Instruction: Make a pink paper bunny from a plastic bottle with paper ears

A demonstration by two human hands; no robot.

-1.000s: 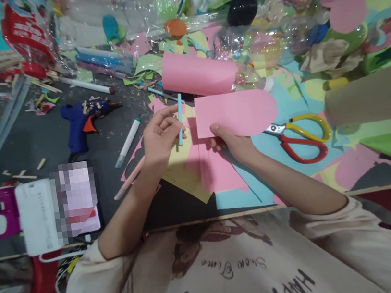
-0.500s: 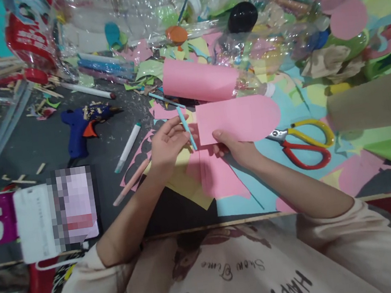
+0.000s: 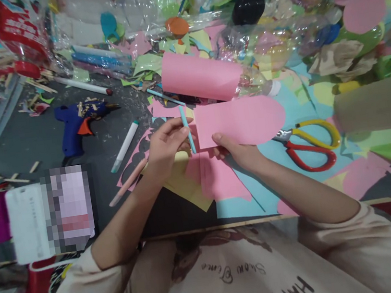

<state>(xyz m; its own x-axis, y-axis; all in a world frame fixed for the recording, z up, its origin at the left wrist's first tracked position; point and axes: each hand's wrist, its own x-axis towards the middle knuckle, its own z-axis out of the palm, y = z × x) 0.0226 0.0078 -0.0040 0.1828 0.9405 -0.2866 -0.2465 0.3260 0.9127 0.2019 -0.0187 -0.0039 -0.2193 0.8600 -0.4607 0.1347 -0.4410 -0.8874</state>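
A thin light-blue paper strip (image 3: 188,130) stands nearly upright between the thumb and fingers of my left hand (image 3: 166,145). My right hand (image 3: 234,148) pinches the lower edge of a pink paper piece (image 3: 242,118), thumb on top and fingers beneath. That piece is straight at its left end and rounded at its right end. Strip and pink piece are close together, side by side. Just beyond them lies a plastic bottle wrapped in pink paper (image 3: 200,75). Scissors (image 3: 308,145) with one yellow and one red handle rest to the right of my right hand.
On the left are a blue glue gun (image 3: 72,127), a white marker (image 3: 124,146), a phone (image 3: 70,203) and a white power bank (image 3: 28,223). Clear bottles and paper scraps crowd the back. Pink and yellow sheets (image 3: 190,191) lie beneath my hands.
My left hand has turned slightly, its thumb now pressed over the blue strip. The pink piece has tilted a little in my right hand. The camera view has shifted slightly.
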